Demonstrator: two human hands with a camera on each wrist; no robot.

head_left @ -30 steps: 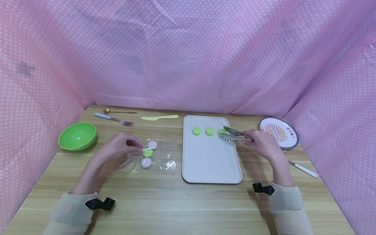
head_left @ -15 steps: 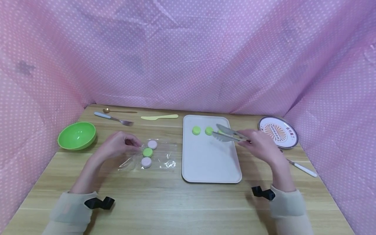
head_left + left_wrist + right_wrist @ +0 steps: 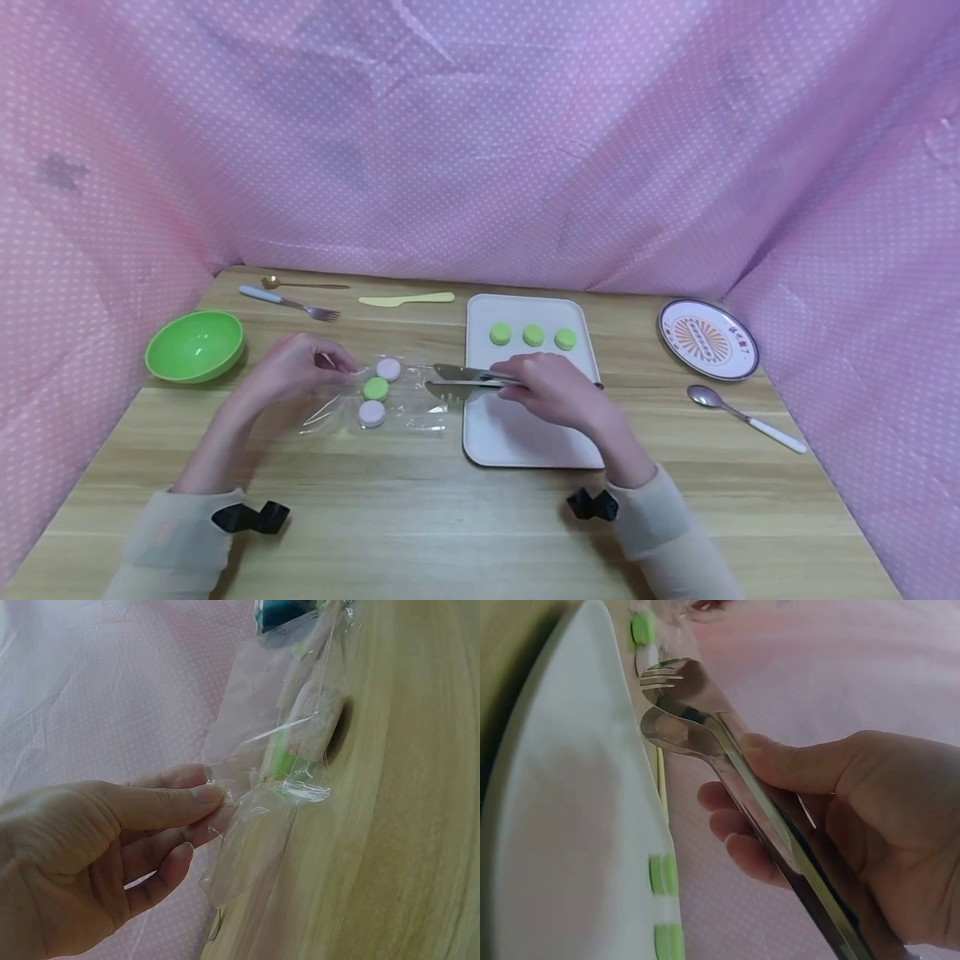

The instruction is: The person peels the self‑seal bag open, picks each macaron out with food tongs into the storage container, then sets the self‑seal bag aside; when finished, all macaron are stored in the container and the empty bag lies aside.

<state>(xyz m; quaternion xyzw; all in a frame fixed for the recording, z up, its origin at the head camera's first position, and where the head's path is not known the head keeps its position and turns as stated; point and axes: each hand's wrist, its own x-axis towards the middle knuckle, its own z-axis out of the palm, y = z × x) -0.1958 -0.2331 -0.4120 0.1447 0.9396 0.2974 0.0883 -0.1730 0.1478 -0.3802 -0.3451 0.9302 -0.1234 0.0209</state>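
My left hand pinches the edge of a clear plastic bag between thumb and fingers, as the left wrist view also shows. Inside or under that film lie a green macaron and two pale lilac macarons, in a slanting row. Metal tongs are gripped in my right hand, above the white tray. The tong tips point left over the bag's right part, apart from the macarons, with nothing visible between them. Three green macarons sit in a row on the tray's far part.
A green bowl stands at the left. Along the back lie a blue-handled fork, a gold spoon and a yellow knife. At the right are a patterned plate and a white-handled spoon.
My right hand has carried the tongs left, off the third green macaron on the tray and across to the bag. The left hand has stayed nearly still, holding the bag's edge.
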